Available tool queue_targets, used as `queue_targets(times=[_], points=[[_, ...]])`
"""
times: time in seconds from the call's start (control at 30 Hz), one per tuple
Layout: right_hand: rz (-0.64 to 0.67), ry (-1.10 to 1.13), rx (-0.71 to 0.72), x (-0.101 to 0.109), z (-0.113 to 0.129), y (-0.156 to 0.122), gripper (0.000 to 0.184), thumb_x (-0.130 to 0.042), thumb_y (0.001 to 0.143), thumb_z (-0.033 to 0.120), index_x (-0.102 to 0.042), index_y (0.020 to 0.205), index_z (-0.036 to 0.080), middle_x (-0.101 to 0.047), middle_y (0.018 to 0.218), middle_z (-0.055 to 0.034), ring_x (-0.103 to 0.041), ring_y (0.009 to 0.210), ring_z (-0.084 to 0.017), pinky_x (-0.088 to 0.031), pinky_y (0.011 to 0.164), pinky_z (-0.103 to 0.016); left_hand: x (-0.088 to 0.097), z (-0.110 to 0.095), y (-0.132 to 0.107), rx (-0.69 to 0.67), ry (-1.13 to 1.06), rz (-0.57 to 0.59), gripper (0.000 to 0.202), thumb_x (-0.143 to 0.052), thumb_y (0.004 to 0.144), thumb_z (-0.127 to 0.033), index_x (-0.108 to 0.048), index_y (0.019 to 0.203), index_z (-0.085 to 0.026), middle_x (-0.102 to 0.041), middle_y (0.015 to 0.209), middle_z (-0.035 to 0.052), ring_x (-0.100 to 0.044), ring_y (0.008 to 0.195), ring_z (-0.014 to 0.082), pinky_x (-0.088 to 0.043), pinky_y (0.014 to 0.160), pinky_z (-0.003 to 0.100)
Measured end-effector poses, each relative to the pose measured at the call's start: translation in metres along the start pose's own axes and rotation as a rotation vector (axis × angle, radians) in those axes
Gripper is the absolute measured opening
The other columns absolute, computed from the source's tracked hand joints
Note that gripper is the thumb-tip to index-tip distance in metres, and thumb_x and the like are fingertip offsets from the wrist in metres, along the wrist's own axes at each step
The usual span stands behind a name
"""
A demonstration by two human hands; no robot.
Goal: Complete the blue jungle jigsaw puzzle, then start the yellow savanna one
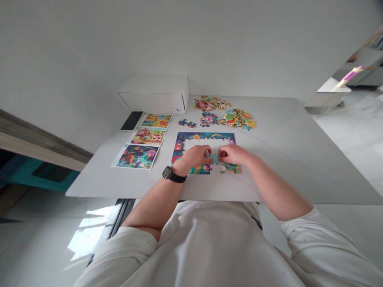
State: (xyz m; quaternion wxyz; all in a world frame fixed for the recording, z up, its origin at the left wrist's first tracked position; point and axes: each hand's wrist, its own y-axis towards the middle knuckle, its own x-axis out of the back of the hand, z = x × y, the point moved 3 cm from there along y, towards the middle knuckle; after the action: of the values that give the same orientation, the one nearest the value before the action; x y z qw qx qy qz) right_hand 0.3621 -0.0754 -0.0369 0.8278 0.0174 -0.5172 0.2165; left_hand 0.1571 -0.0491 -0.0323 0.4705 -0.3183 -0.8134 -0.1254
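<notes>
On our white bench (278, 175), a part-built jigsaw (205, 137) lies beside three picture cards (137, 156) and heaps of loose pieces (237, 119). Our left hand (194, 156) and right hand (233, 154) nearly meet over the jigsaw, both pinching a teal piece (214, 158) at its lower edge.

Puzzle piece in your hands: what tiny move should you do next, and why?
Probably lower the teal piece into the gap in the puzzle's bottom edge, since your left hand and right hand hold it just above that gap.
</notes>
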Motion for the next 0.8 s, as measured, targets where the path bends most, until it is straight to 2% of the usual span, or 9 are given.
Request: queue_targets(times=[0.2, 0.47, 0.8], points=[[0.058, 0.012, 0.044, 0.006, -0.005, -0.004, 0.009, -0.075, 0.089, 0.029, -0.079, 0.091, 0.021, -0.078, 0.081, -0.002, -0.067, 0.073, -0.016, -0.041, 0.068, -0.027, -0.001, 0.0, 0.0, 0.011, 0.014, -0.006, 0.033, -0.083, 0.082, -0.039, -0.075, 0.109, -0.021, -0.075, 0.086, 0.0017, -0.066, 0.073, 0.0187, -0.041, 0.064, 0.028], [0.165, 0.017, 0.03, 0.005, -0.011, -0.006, 0.01, -0.081, 0.083, 0.031, -0.081, 0.088, 0.022, -0.08, 0.08, -0.0022, -0.069, 0.073, -0.017, -0.043, 0.067, -0.026, -0.003, 0.002, 0.001, 0.023, 0.003, -0.031, 0.029, -0.084, 0.081, -0.036, -0.075, 0.105, -0.021, -0.075, 0.085, 0.0016, -0.065, 0.072, 0.0185, -0.04, 0.063, 0.028], [0.197, 0.003, 0.024, 0.004, -0.01, -0.006, 0.011, -0.08, 0.084, 0.03, -0.079, 0.088, 0.021, -0.08, 0.082, -0.0027, -0.07, 0.076, -0.018, -0.044, 0.067, -0.026, -0.002, 0.001, 0.0, -0.005, 0.025, -0.012, 0.029, -0.082, 0.083, -0.038, -0.074, 0.105, -0.021, -0.074, 0.085, 0.0017, -0.064, 0.073, 0.0184, -0.039, 0.064, 0.029]])
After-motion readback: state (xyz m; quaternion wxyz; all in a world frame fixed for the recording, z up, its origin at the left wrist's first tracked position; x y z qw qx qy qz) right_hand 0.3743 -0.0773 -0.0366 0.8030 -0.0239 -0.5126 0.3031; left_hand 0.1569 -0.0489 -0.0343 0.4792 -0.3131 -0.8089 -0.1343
